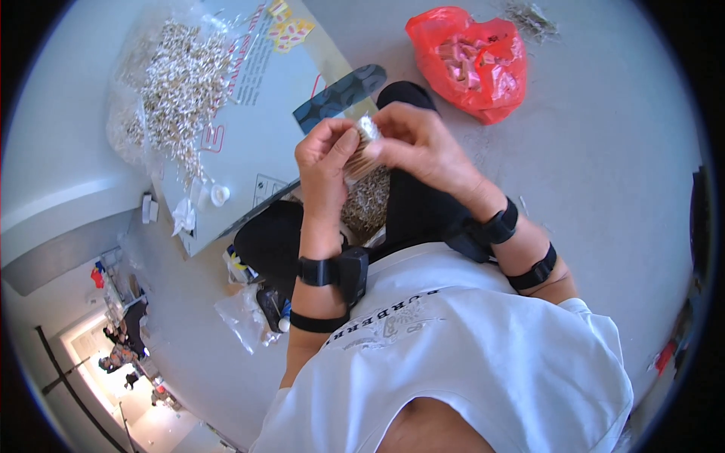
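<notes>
A bundle of cotton swabs (pixel 362 160), brown sticks with white tips at the upper end, stands tilted between my hands above my lap. My left hand (pixel 323 157) grips it from the left, thumb and curled fingers against its side. On the other side, the thumb and fingers of my right hand (pixel 423 147) press on the bundle near its white tips. Below, between my black-clad legs, lies a heap of loose swabs (pixel 367 205), partly covered by my hands and the bundle. A large pile of swabs (pixel 185 83) spreads over clear plastic on the table at left.
The pale table (pixel 264 143) carries a dark patterned strip (pixel 340 98), a small white round lid (pixel 220 195) and yellow printed stickers (pixel 291 34). On the floor at far right sits a red plastic bag (pixel 506 87) holding pink packets. Clear plastic wrapping (pixel 245 317) lies beside the table.
</notes>
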### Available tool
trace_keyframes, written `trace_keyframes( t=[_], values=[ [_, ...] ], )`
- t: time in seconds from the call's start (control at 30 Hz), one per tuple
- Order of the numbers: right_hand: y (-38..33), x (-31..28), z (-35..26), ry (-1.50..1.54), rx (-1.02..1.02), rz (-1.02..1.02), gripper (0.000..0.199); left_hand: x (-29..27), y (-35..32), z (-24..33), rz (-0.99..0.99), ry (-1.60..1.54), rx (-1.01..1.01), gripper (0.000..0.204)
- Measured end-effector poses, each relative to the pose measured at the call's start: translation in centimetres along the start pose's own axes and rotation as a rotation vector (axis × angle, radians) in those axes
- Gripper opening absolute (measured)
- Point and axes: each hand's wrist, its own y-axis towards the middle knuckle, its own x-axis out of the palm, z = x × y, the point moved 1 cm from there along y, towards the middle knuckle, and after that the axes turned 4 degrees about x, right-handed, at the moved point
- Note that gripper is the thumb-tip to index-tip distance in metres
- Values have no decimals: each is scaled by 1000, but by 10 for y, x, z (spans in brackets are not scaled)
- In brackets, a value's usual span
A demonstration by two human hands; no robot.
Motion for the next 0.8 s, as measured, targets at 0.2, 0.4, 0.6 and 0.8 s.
trace_keyframes(
  t=[0.2, 0.4, 0.6, 0.8],
  values=[
    [6, -23, 36, 73, 394, 17, 18, -3, 1, -18, 64, 368, -9, 16],
    [29, -108, 68, 636, 309, 540, 26, -14, 1, -21, 111, 314, -118, 17],
    [26, -113, 86, 553, 473, 417, 22, -6, -1, -26, -97, 281, -182, 17],
    [9, -51, 71, 239, 467, 181, 18, -11, -5, -32, -175, 401, -150, 15]
  ],
)
